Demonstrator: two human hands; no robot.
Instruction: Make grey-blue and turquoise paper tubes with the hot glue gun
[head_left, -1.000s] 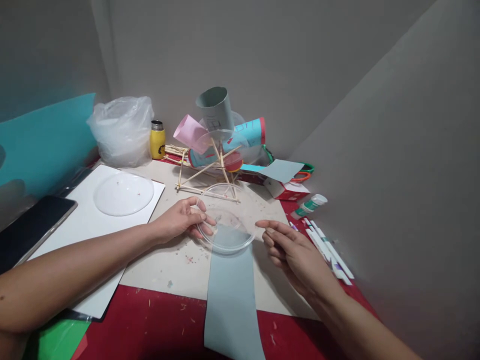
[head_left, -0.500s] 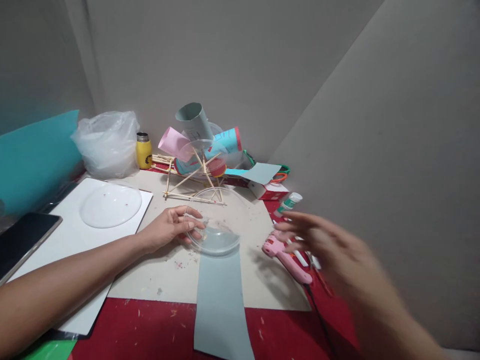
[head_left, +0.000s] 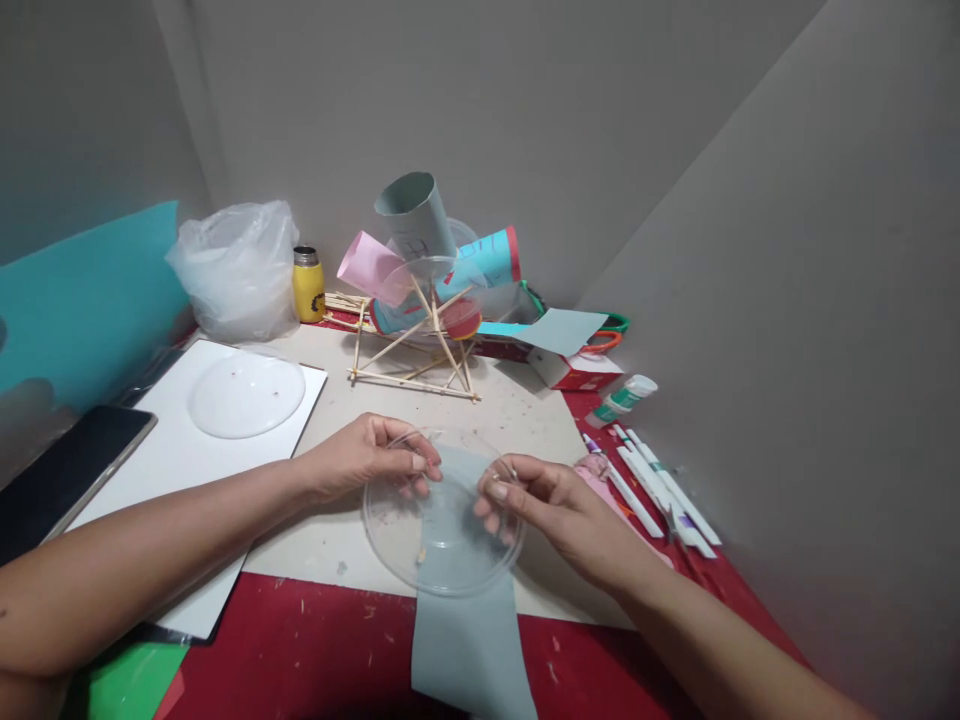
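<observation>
A clear round plastic lid [head_left: 450, 570] is held between my two hands, over a strip of grey-blue paper [head_left: 469, 640]. My left hand [head_left: 382, 455] pinches its upper left rim. On the right side, the thumb and fingers of my right hand [head_left: 532, 495] grip the rim. Farther back stands a wooden-stick frame [head_left: 412, 385] bearing a wheel of clear discs, with a grey paper tube [head_left: 420, 225], a pink tube [head_left: 367, 265] and a blue tube [head_left: 487, 260] attached. A pink glue gun [head_left: 592, 475] lies partly hidden behind my right hand.
On the left are a white board [head_left: 225, 480] with another clear lid [head_left: 247, 395] and a phone [head_left: 71, 480]. A plastic bag [head_left: 236, 275] and yellow bottle [head_left: 308, 285] stand behind. To the right lie several white markers [head_left: 656, 475], a glue stick [head_left: 626, 398] and a red-white box [head_left: 577, 370].
My right hand has come in from the right and taken hold of the clear lid's rim. The lid has moved closer to me, and the view has shifted slightly.
</observation>
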